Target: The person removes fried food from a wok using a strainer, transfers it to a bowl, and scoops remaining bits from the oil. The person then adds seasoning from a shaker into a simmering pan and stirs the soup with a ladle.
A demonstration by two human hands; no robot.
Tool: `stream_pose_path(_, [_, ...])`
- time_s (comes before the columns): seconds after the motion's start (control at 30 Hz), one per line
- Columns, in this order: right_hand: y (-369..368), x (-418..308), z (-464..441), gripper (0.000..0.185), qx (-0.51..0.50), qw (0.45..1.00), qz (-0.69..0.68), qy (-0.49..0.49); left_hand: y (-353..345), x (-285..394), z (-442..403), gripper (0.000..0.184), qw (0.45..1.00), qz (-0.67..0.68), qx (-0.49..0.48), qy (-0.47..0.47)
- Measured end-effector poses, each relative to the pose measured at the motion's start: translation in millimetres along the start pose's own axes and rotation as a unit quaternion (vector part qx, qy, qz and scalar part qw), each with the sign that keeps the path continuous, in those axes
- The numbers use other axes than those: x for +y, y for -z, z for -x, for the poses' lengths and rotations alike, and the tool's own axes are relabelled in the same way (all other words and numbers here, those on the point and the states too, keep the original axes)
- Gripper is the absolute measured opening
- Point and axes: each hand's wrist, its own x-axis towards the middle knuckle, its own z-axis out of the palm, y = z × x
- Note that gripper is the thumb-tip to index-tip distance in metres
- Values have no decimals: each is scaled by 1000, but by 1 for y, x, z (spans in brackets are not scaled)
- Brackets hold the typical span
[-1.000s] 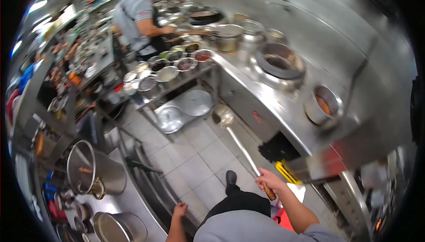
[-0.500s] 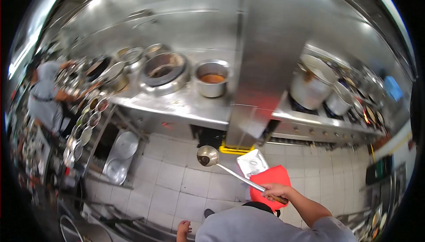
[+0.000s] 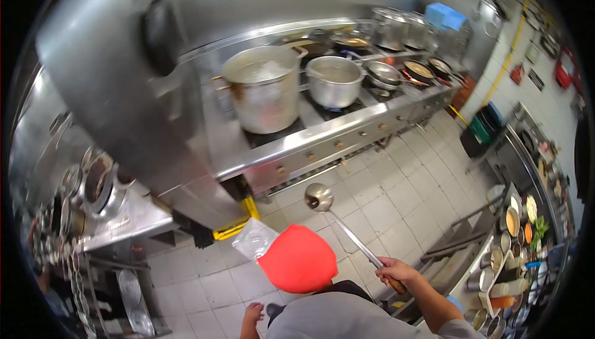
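My right hand [image 3: 396, 272] is closed around the wooden grip of a long-handled metal ladle [image 3: 319, 197]. The ladle reaches forward over the floor, its bowl raised in front of the stove with something dark inside. Low in the view, my left hand [image 3: 253, 312] hangs beside my body with nothing in it, its fingers loosely bent. Between the two hands, in front of me, is a rounded red thing [image 3: 299, 258] whose kind I cannot make out. A crumpled-looking clear or white piece [image 3: 255, 238] lies against it.
The stove [image 3: 347, 125] ahead holds a tall stockpot [image 3: 261, 100], a smaller pot [image 3: 335, 88] and several pans. A steel column [image 3: 133, 128] with a yellow base stands at left. On the right, a counter carries several food containers [image 3: 512, 221].
My view has turned right, so the stove is now central and the left counter sits at the edge. The ladle is still in my right hand and has swung along with me.
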Motion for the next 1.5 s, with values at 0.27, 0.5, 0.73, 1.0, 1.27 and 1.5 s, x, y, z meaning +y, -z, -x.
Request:
stream_pose_path(0.27, [75, 59, 77, 23, 259, 938, -185, 139, -220, 217, -11, 48, 936, -206, -207, -197])
stream_pose_path(0.5, [135, 71, 107, 12, 348, 874, -298, 164, -265, 207, -63, 50, 907, -351, -207, -103])
stream_pose_path(0.73, [236, 33, 116, 10, 380, 840, -345, 174, -274, 225, -82, 36, 887, -424, -179, 45])
stream_pose_path(1.0, [405, -117, 93, 11, 383, 853, -287, 206, -429, 364, -185, 37, 906, -354, -228, -32])
stream_pose_path(1.27, [577, -325, 58, 19, 342, 866, -185, 315, -598, 581, -181, 48, 935, -257, -188, -157])
stream_pose_path(1.5, [786, -506, -11, 21, 364, 889, 89, 262, -627, 649, -175, 44, 980, -81, -73, -165])
